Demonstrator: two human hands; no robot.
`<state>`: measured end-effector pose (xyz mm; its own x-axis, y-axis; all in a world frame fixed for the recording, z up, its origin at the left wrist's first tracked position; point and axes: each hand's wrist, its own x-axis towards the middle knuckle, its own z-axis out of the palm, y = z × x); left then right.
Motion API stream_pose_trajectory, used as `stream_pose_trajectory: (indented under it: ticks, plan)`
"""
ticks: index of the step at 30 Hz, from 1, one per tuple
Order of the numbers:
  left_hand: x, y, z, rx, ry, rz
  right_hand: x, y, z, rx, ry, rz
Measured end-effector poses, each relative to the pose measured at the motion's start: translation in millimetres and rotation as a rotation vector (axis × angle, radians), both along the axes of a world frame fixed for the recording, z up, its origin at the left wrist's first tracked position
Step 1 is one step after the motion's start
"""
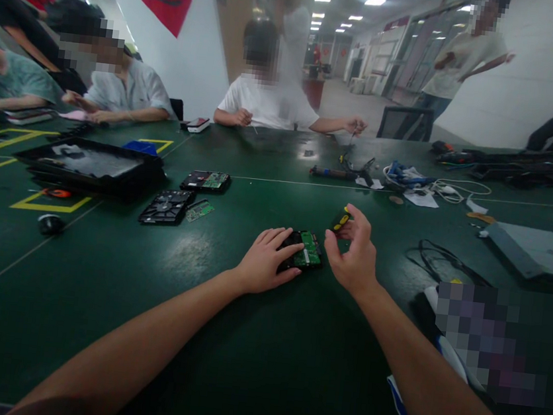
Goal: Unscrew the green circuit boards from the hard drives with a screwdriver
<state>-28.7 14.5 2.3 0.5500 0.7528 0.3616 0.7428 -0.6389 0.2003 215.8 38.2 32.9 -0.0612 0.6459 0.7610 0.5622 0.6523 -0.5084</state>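
Nearest us are our two bare forearms (pixel 156 337), reaching in over the dark green tabletop (pixel 248 364). Our L hand (pixel 261 264) lies on a hard drive (pixel 309 251), which sits flat in the mid. of the tabletop w/ its green board facing up. The L fingers are spread out over the drive, & the thumb is by its near edge. Our R hand (pixel 356 260) is up just to the R of the drive. Its thumb & pointer are bent close, w/ a small black-and-yellow tool handle (pixel 340 220) pinched btwn them. We can't tell where the tool's tip is.

Off to the L, we see a 2nd hard drive (pixel 205 181), a black drive case (pixel 165 207) & a loose circuit board (pixel 199 211) just beside it. Past those sits a big black plastic tray (pixel 94 163) near some yellow tape (pixel 49 206). On the R, there's a grey metal box (pixel 541 254) w/ a black cable (pixel 444 252) near it, & tangled white cords (pixel 463 189) farther back. Across from us, a person in a white shirt (pixel 273 106) sits w/ both hands over the tabletop.
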Motion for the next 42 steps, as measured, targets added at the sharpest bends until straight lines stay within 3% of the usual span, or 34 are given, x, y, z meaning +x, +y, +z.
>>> stream_pose_trajectory:
  ticks: [15,26,34,42]
  plan:
    - [0.6,-1.4,3.7,-0.019,0.008,0.0,0.5,-1.2,0.2,-0.012,-0.004,-0.022]
    - [0.4,-0.9,3.1,-0.016,0.024,0.005,-2.7,2.8,-3.3,0.015,0.132,0.01]
    - [-0.7,0.4,0.1,-0.013,0.021,0.003,-0.9,-0.5,-4.9,-0.049,0.088,0.088]
    - [0.1,-1.2,3.0,-0.022,0.009,0.005,-0.5,-0.6,-0.7,-0.005,0.018,-0.007]
